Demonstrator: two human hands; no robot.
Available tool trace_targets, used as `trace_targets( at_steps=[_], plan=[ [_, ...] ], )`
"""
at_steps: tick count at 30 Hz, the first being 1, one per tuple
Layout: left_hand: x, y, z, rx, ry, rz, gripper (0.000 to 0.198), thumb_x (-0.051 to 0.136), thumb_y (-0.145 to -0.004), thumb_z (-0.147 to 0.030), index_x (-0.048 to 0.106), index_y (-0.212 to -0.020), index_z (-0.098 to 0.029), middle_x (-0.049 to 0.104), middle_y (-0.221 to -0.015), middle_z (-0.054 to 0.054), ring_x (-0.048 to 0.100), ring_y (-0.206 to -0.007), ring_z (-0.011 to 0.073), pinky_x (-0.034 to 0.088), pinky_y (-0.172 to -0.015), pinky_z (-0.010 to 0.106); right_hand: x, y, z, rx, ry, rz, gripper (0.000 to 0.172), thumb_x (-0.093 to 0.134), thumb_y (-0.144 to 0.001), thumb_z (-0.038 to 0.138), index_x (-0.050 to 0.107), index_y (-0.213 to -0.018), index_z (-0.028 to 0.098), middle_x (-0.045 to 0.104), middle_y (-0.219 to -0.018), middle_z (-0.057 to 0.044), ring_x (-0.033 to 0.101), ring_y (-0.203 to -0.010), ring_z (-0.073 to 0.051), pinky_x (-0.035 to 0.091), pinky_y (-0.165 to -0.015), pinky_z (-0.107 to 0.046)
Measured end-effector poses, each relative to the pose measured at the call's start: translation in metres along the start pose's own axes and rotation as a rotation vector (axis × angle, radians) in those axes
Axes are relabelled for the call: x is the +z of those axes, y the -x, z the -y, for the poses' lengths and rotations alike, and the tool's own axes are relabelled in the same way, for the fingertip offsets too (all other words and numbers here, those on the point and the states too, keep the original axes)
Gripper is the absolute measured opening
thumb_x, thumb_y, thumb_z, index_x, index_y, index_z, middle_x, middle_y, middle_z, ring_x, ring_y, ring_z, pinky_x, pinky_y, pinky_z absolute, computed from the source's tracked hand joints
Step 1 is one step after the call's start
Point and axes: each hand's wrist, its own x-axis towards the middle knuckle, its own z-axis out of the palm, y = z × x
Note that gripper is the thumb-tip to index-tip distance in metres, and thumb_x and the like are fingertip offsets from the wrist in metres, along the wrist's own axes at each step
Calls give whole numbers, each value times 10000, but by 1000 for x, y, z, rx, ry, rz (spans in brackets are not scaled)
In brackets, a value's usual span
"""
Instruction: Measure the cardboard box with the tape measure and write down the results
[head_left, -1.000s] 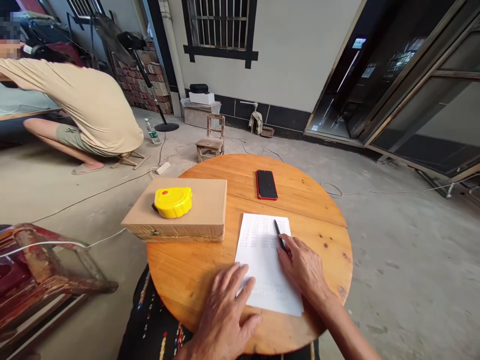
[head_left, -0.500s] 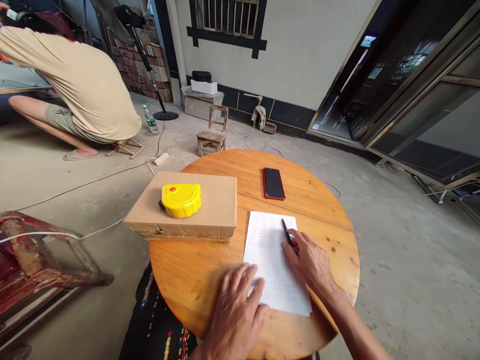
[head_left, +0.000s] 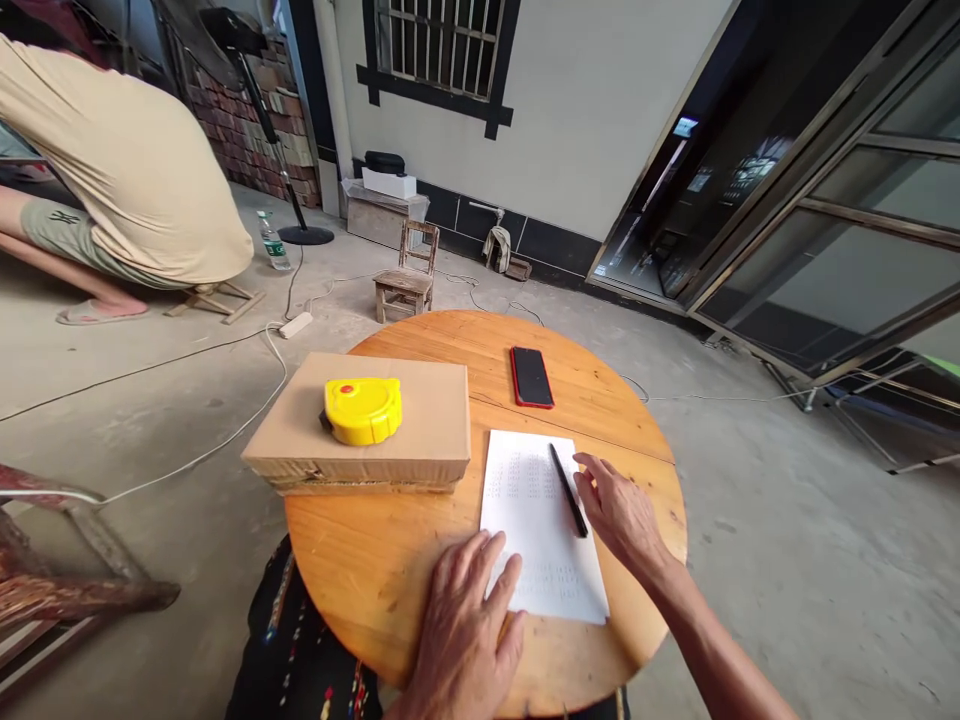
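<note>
My left hand (head_left: 472, 610) lies flat with fingers spread, its fingertips resting on the lower left edge of a white sheet of paper (head_left: 536, 550). Rows of small marks cover the upper and lower parts of the sheet. A black pen (head_left: 568, 490) lies slanted on the paper's right side. Just right of the pen is my right hand (head_left: 619, 510), holding nothing, its fingers bent and a little apart. Whether its fingertips touch the paper, I cannot tell.
On the round wooden table (head_left: 615, 390) are a cardboard box (head_left: 435, 400) bearing a yellow tape measure (head_left: 364, 410), and a red-edged phone (head_left: 532, 377). Beyond stands a small wooden chair (head_left: 405, 283). A person (head_left: 142, 170) sits on a low stool at left. Cables (head_left: 202, 455) cross the floor.
My right hand has let go of the pen, which now lies on the paper, and has drawn slightly to its right. My left hand stays on the sheet. The view has shifted a little.
</note>
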Motion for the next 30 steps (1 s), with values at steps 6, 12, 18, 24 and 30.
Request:
trace_targets(
  at_steps=[6,12,18,24,30],
  plan=[
    [-17,4,4,115,18,-79,394,540,-792,-118,637,-1165,-200,662,-1254,98,600,-1156,277,540,-918,433,-16,0,18,-34,-29,-45,353,378,-955,300,630,-1177,194,728,-904,-61,666,-629,-180,385,-536,-266],
    [-75,15,48,81,-37,-232,454,546,-852,-119,561,-1294,-219,626,-1259,99,576,-1192,255,514,-968,375,-26,-9,46,-77,-160,-53,363,439,-902,424,689,-1058,213,680,-729,-37,594,-516,-177,374,-480,-274],
    [-143,1,104,-371,-90,-523,429,561,-927,-323,529,-1352,-275,545,-1335,73,547,-1204,267,425,-1060,425,-24,-23,82,-118,-457,-6,347,481,-889,441,706,-1017,210,727,-953,-79,650,-693,-199,501,-605,-320],
    [-155,-12,133,-641,212,-511,532,599,-872,-523,534,-1344,-286,533,-1395,63,568,-1155,278,464,-1000,449,-30,-26,99,-85,-550,41,351,486,-897,438,700,-1069,219,729,-1000,-86,667,-765,-229,525,-631,-350],
    [-149,-27,150,-807,506,-449,618,603,-857,-582,514,-1382,-269,541,-1405,106,534,-1252,300,423,-1055,472,-47,-41,122,-214,-540,-29,400,506,-896,509,670,-1119,220,710,-1065,-112,668,-790,-246,531,-648,-373]
  ],
)
